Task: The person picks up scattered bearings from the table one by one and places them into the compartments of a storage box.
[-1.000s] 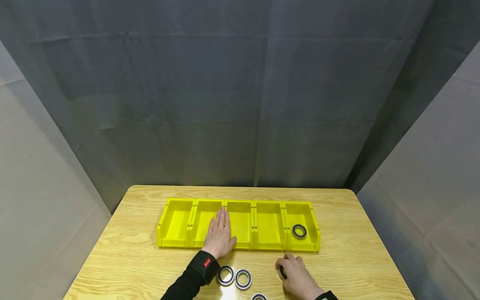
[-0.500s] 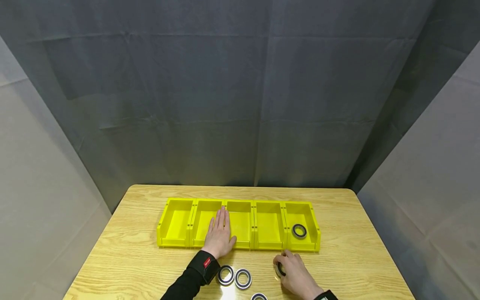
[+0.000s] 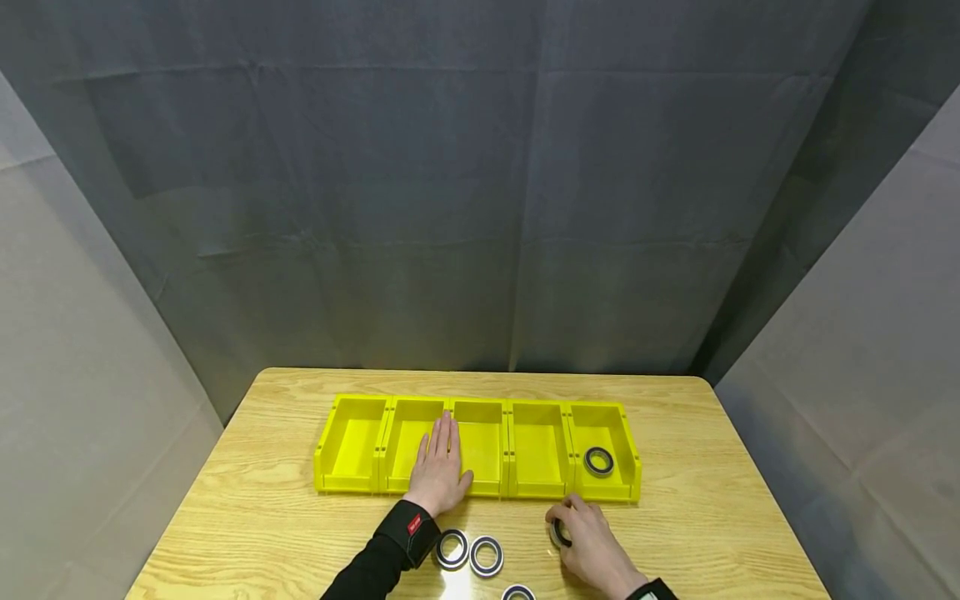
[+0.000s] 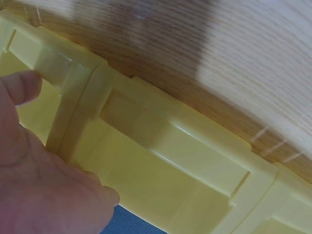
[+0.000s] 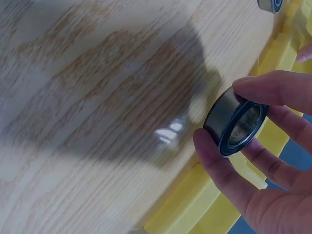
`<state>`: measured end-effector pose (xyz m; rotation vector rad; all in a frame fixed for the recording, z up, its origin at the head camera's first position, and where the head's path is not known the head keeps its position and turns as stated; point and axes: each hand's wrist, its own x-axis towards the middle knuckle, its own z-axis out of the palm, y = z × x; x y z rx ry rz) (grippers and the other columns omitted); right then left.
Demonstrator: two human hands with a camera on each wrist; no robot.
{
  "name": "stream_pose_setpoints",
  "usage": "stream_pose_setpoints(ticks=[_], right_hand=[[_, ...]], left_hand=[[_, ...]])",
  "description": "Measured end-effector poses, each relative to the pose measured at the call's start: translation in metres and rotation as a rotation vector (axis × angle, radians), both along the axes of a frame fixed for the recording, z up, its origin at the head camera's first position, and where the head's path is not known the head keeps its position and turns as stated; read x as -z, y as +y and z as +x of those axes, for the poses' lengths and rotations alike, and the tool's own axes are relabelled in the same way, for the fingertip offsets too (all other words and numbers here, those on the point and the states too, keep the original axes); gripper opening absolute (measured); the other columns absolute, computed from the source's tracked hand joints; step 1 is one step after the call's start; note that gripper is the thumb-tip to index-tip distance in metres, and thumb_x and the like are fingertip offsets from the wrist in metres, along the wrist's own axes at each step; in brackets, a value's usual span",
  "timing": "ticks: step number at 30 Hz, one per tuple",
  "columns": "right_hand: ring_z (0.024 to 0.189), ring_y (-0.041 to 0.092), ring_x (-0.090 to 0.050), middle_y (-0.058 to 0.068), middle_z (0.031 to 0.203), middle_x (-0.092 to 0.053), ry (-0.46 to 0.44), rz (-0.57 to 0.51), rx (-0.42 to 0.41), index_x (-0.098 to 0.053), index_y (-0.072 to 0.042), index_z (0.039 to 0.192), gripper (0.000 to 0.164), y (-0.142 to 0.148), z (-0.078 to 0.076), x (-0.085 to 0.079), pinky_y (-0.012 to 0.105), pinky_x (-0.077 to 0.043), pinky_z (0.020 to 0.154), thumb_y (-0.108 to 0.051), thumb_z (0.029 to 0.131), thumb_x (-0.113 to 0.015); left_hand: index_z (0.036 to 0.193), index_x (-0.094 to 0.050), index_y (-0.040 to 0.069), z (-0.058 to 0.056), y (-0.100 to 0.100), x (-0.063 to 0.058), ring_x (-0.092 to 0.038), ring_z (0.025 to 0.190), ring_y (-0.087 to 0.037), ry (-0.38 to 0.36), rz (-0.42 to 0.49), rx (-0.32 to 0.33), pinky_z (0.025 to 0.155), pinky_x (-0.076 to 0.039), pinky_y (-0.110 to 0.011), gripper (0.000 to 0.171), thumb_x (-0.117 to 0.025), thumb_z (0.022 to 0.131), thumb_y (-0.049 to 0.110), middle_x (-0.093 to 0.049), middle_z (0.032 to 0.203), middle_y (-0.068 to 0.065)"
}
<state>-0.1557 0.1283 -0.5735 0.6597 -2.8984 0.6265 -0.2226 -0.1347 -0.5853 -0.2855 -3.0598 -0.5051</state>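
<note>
My right hand (image 3: 592,546) holds a ball bearing (image 5: 223,114) by its rim between thumb and fingertips, with dark seal and steel outer ring showing in the right wrist view. It hovers just in front of the row of yellow bins (image 3: 480,490), near the right end. My left hand (image 3: 438,477) lies with straight fingers over the divider between the second and third bins from the left, thumb spread to the right. In the left wrist view its palm edge and thumb (image 4: 27,87) overlap the bin fronts. Another bearing (image 3: 588,463) lies flat in the rightmost bin.
On the wooden table (image 3: 225,517), two bearings lie side by side by my left wrist, the left bearing (image 3: 452,567) and the right bearing (image 3: 487,574). A further bearing (image 3: 517,589) is cut off by the bottom edge. Grey cloth (image 3: 420,208) hangs behind the table.
My right hand has shifted slightly left and forward toward the bins, with the bearing in its fingers. The left hand and the other bearings have stayed in place.
</note>
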Motion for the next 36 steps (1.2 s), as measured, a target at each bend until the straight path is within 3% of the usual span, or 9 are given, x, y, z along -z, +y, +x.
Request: stream_pose_setpoints(ticks=[6, 17, 29, 36], right_hand=[[0.082, 0.015, -0.054, -0.002, 0.088, -0.058, -0.001, -0.006, 0.018, -0.071, -0.013, 0.087, 0.026, 0.000, -0.002, -0.003, 0.040, -0.047, 0.077, 0.004, 0.070, -0.080], [0.081, 0.016, -0.050, 0.001, 0.091, -0.058, -0.055, -0.006, 0.043, -0.074, -0.010, 0.092, 0.028, -0.001, -0.007, -0.008, 0.035, -0.043, 0.074, 0.005, 0.069, -0.083], [0.087, 0.022, -0.057, 0.005, 0.097, -0.062, -0.100, -0.016, 0.066, -0.075, -0.010, 0.092, 0.032, -0.004, -0.013, -0.015, 0.045, -0.050, 0.079, 0.007, 0.067, -0.084], [0.090, 0.023, -0.058, 0.006, 0.099, -0.063, -0.122, -0.022, 0.065, -0.075, -0.009, 0.094, 0.033, -0.005, -0.013, -0.016, 0.046, -0.050, 0.082, 0.008, 0.067, -0.083]], left_hand=[[0.157, -0.020, -0.006, -0.001, 0.000, 0.003, -0.019, 0.156, -0.038, 0.023, -0.007, -0.001, 0.126, -0.021, -0.055, 0.089, -0.069, 0.093, 0.031, -0.013, 0.169, -0.022], [0.158, -0.018, -0.005, 0.000, 0.001, -0.002, -0.018, 0.156, -0.038, 0.000, -0.006, -0.009, 0.127, -0.019, -0.055, 0.088, -0.067, 0.095, 0.032, -0.010, 0.169, -0.022], [0.158, -0.020, -0.005, 0.000, 0.001, -0.002, -0.018, 0.156, -0.040, -0.001, 0.002, -0.003, 0.126, -0.019, -0.056, 0.087, -0.068, 0.094, 0.031, -0.012, 0.169, -0.022], [0.157, -0.022, -0.007, 0.006, 0.002, -0.010, -0.036, 0.147, -0.044, -0.005, 0.033, 0.002, 0.120, -0.031, -0.060, 0.085, -0.069, 0.094, 0.028, -0.014, 0.168, -0.024]])
